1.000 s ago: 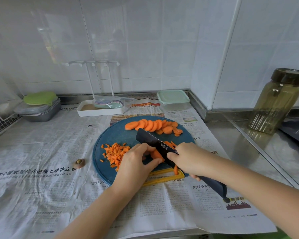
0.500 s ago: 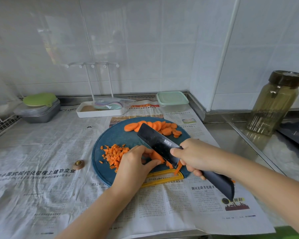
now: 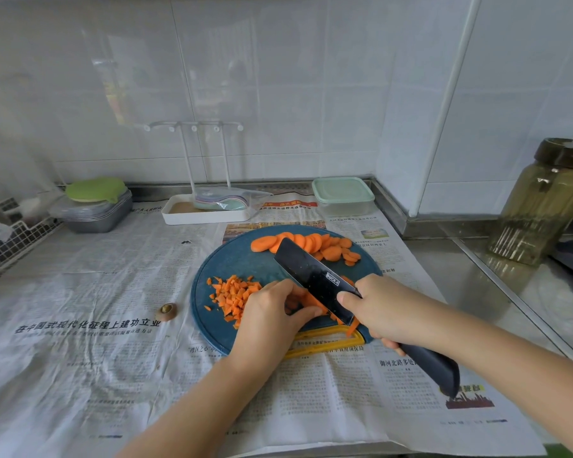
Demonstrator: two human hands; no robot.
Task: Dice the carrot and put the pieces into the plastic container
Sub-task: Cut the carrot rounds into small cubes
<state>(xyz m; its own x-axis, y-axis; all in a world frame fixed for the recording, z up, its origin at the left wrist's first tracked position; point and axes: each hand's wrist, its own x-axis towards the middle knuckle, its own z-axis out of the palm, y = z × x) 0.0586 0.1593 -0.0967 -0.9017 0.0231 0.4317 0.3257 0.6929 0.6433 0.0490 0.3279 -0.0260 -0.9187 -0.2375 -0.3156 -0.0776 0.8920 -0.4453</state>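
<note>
Head view: right hand (image 3: 377, 309) grips a black knife (image 3: 315, 279); its blade label reads roughly "BUCK-I". Left hand (image 3: 272, 312) curls over a carrot (image 3: 306, 302) piece near the middle of the blue board (image 3: 232, 259). Dice (image 3: 235, 295) lie at 9 o'clock, slices (image 3: 311, 244) at 1 o'clock. The lidded container (image 3: 343, 195) sits beyond the board at 1 o'clock. Chinese-print newspaper (image 3: 80, 292) covers a steel counter (image 3: 477, 285); white tiles (image 3: 278, 94) stand behind.

Your steel desk (image 3: 460, 285) is mostly covered by spread newspaper (image 3: 80, 292); 1 tinted jar (image 3: 540, 206) stands on its bare right part.
</note>
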